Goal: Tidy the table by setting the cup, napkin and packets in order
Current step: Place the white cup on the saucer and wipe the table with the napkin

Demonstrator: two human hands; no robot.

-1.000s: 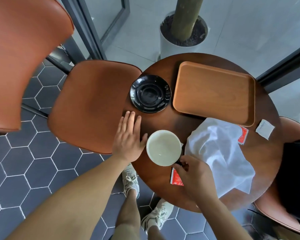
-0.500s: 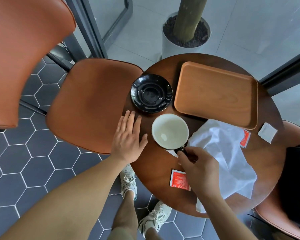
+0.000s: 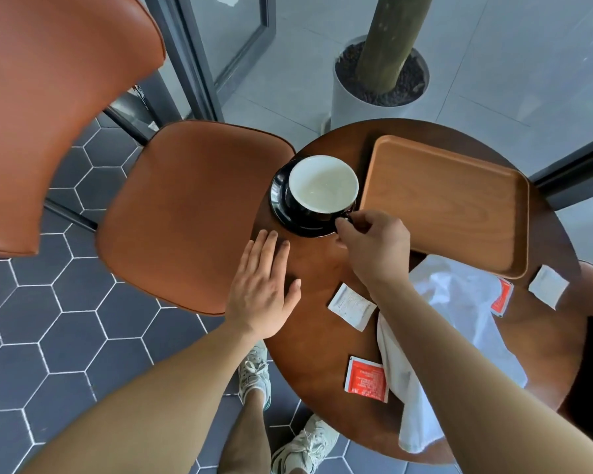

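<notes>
Right hand [image 3: 374,241]: fingers curled, pinching the handle of the cup [image 3: 323,184] at its near-right side. The cup is upright, white inside and black outside. It sits over the black saucer [image 3: 280,203], roughly centred; can't tell if it's seated or just above. The saucer is at the far left of the tabletop [image 3: 315,340], just beside the left rim of the tray [image 3: 442,203].

Left hand [image 3: 261,289]: flat, fingers straight and together, palm down at the tabletop's left edge, holding nothing. Its fingertips are near the saucer, not touching.

Napkin [image 3: 466,302]: white, crumpled, spread over the right half of the tabletop from the tray's near edge down to the near rim. The right forearm crosses above its left side.

Packets, four, all lying flat on the tabletop:
- white packet [image 3: 352,306]: between the two forearms, just left of the napkin.
- red packet [image 3: 367,379]: toward the near rim, right edge against the napkin.
- second red packet [image 3: 501,297]: at the tray's near-right corner, partly under the napkin.
- second white packet [image 3: 548,286]: right of that one, apart from it, close to the right rim.

A brown chair [image 3: 185,213] is pushed up against the tabletop's left side.
</notes>
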